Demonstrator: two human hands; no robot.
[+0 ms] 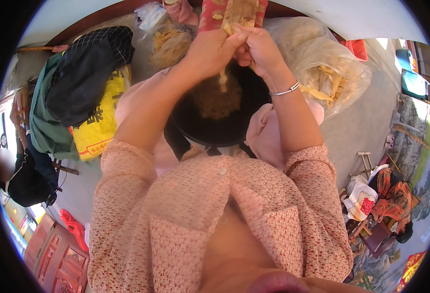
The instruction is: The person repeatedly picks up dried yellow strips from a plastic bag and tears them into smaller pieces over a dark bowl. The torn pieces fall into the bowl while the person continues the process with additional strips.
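Observation:
My left hand [212, 48] and my right hand [261, 47] meet above a round black basin [257, 99]. Both are closed around a thin pale-yellow strip [228, 30], which pokes out above the left thumb. Below my hands a pale end [223, 82] dangles over the basin; the fingers hide whether it belongs to the same strip. A loose brownish heap [215, 104] shows blurred inside the basin. Just beyond my fingertips lies a worn wooden board [241, 14] on a red patterned cloth [208, 18].
Clear plastic bags with yellowish strips stand on the right [334, 86] and left [169, 42]. Dark clothing [86, 80] lies over a yellow sack [107, 110] bearing writing. One person [31, 175] is at far left, another [394, 201] at lower right.

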